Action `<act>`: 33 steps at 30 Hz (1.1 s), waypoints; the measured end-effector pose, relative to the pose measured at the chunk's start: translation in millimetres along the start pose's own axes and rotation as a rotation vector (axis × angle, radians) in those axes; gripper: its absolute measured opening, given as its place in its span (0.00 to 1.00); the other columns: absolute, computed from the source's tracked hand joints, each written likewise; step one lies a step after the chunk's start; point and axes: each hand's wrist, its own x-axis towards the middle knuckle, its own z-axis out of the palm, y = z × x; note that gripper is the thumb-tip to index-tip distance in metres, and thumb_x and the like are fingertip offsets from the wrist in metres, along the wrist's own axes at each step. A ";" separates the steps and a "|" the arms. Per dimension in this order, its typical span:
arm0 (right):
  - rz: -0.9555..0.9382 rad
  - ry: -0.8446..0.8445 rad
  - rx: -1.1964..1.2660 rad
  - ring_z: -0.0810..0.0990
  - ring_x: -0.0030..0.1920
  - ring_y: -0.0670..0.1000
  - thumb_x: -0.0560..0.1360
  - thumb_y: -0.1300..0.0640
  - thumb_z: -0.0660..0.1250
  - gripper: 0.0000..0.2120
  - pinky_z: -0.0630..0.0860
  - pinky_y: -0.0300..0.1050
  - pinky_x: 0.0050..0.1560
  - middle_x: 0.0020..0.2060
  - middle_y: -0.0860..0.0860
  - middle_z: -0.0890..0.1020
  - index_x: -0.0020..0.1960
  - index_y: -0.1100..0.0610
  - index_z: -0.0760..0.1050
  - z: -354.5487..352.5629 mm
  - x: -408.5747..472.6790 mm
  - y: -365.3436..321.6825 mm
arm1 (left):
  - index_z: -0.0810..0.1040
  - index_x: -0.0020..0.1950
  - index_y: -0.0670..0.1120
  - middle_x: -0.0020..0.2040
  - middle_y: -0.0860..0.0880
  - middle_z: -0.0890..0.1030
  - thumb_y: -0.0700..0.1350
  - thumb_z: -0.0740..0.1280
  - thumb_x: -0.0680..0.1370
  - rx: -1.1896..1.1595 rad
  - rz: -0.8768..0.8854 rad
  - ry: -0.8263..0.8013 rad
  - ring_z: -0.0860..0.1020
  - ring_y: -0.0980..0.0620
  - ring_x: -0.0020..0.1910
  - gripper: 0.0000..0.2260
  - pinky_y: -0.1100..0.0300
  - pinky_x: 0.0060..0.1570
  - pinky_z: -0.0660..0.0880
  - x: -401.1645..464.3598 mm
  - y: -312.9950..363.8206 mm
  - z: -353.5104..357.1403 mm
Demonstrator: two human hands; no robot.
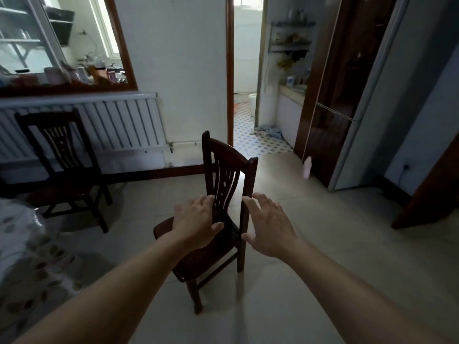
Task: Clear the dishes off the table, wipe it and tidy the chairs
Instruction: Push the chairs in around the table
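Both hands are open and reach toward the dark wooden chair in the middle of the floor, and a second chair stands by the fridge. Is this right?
Not quite. The head view shows the second chair by the radiator, not the fridge. The rest holds: left hand and right hand are open, reaching toward the dark wooden chair.

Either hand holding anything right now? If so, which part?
Nothing held. Left hand and right hand are open, fingers spread, either side of the near chair back.

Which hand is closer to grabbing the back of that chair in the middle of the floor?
Probably the right hand: its open fingertips reach the near post of the chair back. The left hand, also open, hovers over the seat.
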 end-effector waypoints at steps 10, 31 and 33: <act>-0.213 -0.082 -0.029 0.63 0.70 0.57 0.70 0.47 0.71 0.41 0.57 0.48 0.70 0.71 0.56 0.59 0.74 0.54 0.53 -17.5 132.4 180.5 | 0.50 0.78 0.49 0.77 0.47 0.56 0.59 0.60 0.78 0.008 -0.233 0.015 0.56 0.46 0.76 0.33 0.45 0.72 0.52 146.0 117.1 7.3; -0.673 -0.213 0.037 0.58 0.73 0.56 0.70 0.56 0.68 0.39 0.54 0.48 0.73 0.72 0.55 0.59 0.75 0.54 0.53 52.0 479.8 265.1 | 0.55 0.76 0.48 0.75 0.47 0.61 0.59 0.59 0.78 -0.168 -0.698 0.057 0.59 0.45 0.74 0.30 0.45 0.73 0.54 443.6 64.4 26.6; -0.751 -0.257 0.045 0.58 0.73 0.55 0.70 0.55 0.68 0.39 0.55 0.48 0.73 0.72 0.55 0.59 0.76 0.54 0.53 64.2 507.0 268.3 | 0.56 0.76 0.48 0.75 0.46 0.61 0.60 0.59 0.78 -0.178 -0.781 0.064 0.59 0.45 0.74 0.30 0.45 0.72 0.55 460.0 62.7 30.7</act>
